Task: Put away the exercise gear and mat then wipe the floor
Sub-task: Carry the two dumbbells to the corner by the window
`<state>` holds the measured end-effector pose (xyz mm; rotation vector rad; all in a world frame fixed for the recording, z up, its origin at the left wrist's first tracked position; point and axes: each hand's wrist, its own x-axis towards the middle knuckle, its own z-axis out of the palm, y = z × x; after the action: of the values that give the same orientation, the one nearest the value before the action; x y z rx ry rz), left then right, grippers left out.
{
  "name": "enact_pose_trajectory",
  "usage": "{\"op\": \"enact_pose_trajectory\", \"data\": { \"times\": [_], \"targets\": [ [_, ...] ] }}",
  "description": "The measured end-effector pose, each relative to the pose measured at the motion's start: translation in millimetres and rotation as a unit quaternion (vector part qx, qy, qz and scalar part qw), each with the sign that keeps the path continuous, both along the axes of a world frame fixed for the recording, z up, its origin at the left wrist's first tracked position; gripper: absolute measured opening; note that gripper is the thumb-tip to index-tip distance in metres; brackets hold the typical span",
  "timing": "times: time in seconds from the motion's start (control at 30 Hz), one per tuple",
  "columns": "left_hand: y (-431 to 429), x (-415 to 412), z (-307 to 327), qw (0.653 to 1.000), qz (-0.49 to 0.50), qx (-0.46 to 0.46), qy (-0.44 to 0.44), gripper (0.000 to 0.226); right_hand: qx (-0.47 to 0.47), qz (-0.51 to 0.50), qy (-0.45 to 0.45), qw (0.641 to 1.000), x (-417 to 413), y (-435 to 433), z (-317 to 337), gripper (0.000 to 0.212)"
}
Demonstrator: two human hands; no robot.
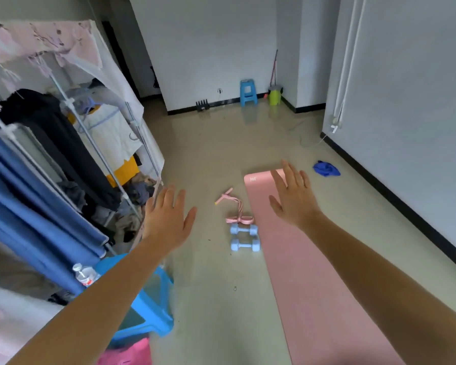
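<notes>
Head view: one long pink exercise mat (313, 285) lies unrolled on the glossy floor (216, 154), right of centre.
Dumbbells: two, count them, small light-blue dumbbells side by side just off the mat's left edge, far one (244, 229), near one (244, 245).
Band: one pink pull band (234, 209) with handles, on the floor right up against the far dumbbell.
Rag: one crumpled blue rag (326, 169), apart from the mat's far right corner.
Stools: two blue plastic stools, one at the far wall (248, 93), one close at lower left (153, 306).
Left hand (167, 222): raised, fingers (166, 198) straight and spread wide, holding nothing.
Right hand (294, 196): out over the mat's far end, fingers (290, 172) straight and spread, gripping nothing.
</notes>
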<state>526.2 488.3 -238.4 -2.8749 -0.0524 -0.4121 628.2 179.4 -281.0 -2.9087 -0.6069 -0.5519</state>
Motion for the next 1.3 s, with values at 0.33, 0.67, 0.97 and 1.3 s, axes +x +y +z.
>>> {"op": "enact_pose_trajectory", "data": {
  "times": [0.33, 0.67, 0.97, 1.3],
  "targets": [
    [136, 209, 2, 0.999, -0.021, -0.044, -0.009, 0.062, -0.068, -0.021, 0.03, 0.997, 200, 116, 3, 0.07],
    [199, 480, -82, 0.979, -0.137, -0.083, 0.125, 0.062, -0.101, -0.199, 0.147, 0.964, 363, 162, -77, 0.073],
    [83, 674, -129, 0.923, -0.314, -0.02, 0.223, 0.059, -0.007, -0.396, 0.195, 0.897, 395, 101, -134, 0.071],
    [-20, 786, -224, 0.87, -0.346, 0.04, 0.348, 0.059, 0.137, -0.511, 0.326, 0.783, 474, 66, -250, 0.073]
  ]
}}
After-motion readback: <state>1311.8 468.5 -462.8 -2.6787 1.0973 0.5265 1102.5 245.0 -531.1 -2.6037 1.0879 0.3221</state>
